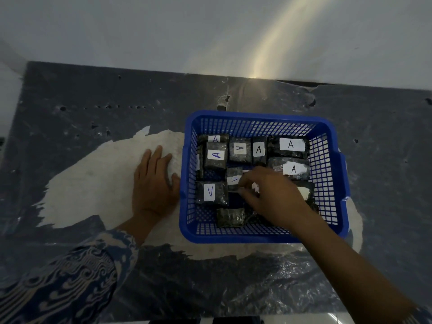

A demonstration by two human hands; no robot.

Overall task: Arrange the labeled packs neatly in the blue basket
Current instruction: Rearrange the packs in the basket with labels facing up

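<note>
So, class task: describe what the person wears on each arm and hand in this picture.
The left arm wears a long sleeve in blue with pale wave and swirl patterns, ending at the wrist. The left hand and right hand are bare, with no gloves. The right forearm is uncovered; similar fabric shows at the frame's corner.

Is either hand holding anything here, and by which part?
The right hand pinches the near edge of a black plastic-wrapped pack with a white "A" label inside the blue mesh basket. The left hand lies flat on the table, holding nothing.
</note>
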